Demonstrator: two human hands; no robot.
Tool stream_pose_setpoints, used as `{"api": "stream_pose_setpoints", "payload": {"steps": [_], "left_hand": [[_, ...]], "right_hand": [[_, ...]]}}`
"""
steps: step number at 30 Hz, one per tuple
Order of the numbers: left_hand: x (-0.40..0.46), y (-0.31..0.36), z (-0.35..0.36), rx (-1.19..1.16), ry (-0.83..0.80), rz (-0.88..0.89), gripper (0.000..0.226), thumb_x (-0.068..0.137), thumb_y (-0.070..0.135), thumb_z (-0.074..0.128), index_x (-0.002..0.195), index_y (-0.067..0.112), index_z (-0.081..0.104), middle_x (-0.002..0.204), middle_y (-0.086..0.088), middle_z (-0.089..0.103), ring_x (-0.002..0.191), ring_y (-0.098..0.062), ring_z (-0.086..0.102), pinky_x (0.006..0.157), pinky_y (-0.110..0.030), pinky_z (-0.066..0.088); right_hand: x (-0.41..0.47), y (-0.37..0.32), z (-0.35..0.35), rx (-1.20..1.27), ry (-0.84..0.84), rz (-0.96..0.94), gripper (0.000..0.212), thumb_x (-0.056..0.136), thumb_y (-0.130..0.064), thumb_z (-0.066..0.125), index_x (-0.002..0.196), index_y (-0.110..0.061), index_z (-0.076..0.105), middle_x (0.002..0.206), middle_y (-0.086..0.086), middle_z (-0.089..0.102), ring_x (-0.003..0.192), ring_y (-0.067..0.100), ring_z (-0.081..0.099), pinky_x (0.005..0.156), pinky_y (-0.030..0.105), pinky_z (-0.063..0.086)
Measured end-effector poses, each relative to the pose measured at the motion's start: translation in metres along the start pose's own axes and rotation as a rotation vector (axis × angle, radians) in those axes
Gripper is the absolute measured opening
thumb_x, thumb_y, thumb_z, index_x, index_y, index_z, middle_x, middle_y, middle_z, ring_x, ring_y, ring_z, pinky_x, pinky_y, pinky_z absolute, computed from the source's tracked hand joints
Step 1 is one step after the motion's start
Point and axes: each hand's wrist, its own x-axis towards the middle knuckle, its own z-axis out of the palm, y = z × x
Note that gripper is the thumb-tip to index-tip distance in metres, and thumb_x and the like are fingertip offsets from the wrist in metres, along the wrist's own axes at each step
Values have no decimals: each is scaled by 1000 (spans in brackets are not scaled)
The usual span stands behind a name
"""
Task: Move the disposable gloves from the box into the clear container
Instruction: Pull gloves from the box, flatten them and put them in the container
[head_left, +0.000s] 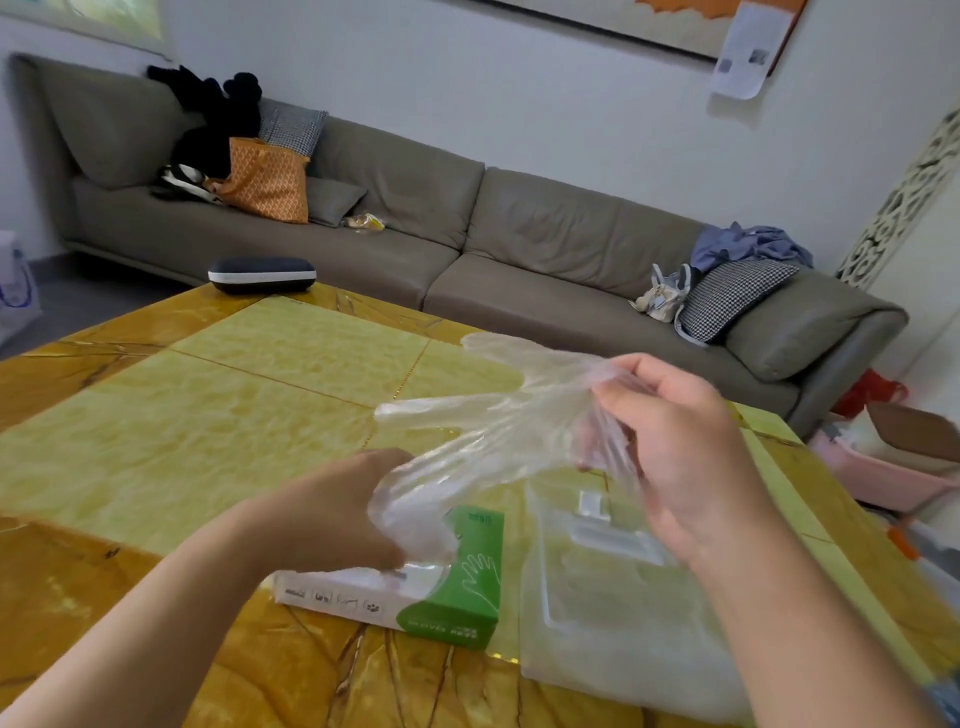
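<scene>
Both hands hold one see-through glove (498, 415) up over the box (447, 597), left hand (332, 514) and right hand (670, 447) fingers pinching its ends, so it can go into the clear container (623, 623) close by.

The room is bright with soft daylight. The shiny yellow stone table (270, 374) glints. Edges bend, and the near hands look blurry.

The far and left worktop (270, 374) lay open to a hand; only a dark case (262, 274) sat at its far edge, box (415, 597) and clear container (613, 597) crowding the near side.
</scene>
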Motion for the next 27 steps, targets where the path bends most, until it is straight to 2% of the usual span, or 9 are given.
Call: {"api": "stream_pose_setpoints", "payload": {"steps": [3,6,8,9,11,13,16,21,27], "left_hand": [[-13,17,-17,-454,-148,221,92,70,45,91,148,46,42,150,26,49,138,-2,47,118,-41,36],[-23,42,-15,-880,-246,364,112,64,55,92,155,15,39,156,-4,48,144,-25,46,119,-48,36],[-22,55,-2,-999,-151,252,132,51,71,90,152,2,39,149,-18,54,137,-34,53,114,-50,43],[-22,62,4,-1017,-124,189,132,50,77,87,149,1,43,145,-20,58,134,-35,57,113,-51,45],[-19,77,14,-971,-158,123,97,69,73,76,137,6,62,132,-16,68,125,-30,65,108,-48,47],[-12,88,22,-970,-84,44,55,75,47,72,113,8,77,115,-16,76,106,-26,74,94,-41,57],[-3,88,33,-891,55,48,21,80,26,72,90,11,82,95,-15,79,83,-23,78,66,-28,62],[0,88,34,-1037,128,-25,20,92,6,62,92,-5,79,82,-24,73,55,-18,68,47,-19,54],[2,92,37,-988,292,-13,17,96,6,62,98,-1,78,94,-22,77,68,-22,73,59,-22,61]], "right_hand": [[-17,12,-15,139,-49,140,11,98,-2,62,91,-9,67,69,6,58,55,19,56,53,30,49],[-30,27,-23,232,-79,222,17,95,2,64,90,-14,67,74,6,57,57,18,55,48,27,45],[-35,34,-24,187,-84,210,17,88,-5,73,84,-21,68,77,5,59,63,16,57,56,31,44],[-37,36,-23,134,-98,196,15,82,-10,75,82,-23,68,78,4,61,66,17,57,60,33,43],[-41,40,-25,71,-113,181,15,79,-15,77,86,-19,65,80,4,63,69,18,57,65,34,41],[-44,42,-31,60,-105,178,17,87,-6,77,95,-11,63,84,6,67,71,20,60,68,35,44],[-46,40,-42,28,-92,195,25,90,7,69,106,-12,67,101,6,77,76,23,66,71,39,49],[-45,38,-66,13,-131,210,43,93,14,61,123,-16,67,114,2,77,81,22,70,69,36,50],[-43,43,-81,61,10,216,38,93,15,60,120,-11,69,111,7,78,92,27,77,71,37,54]]}}
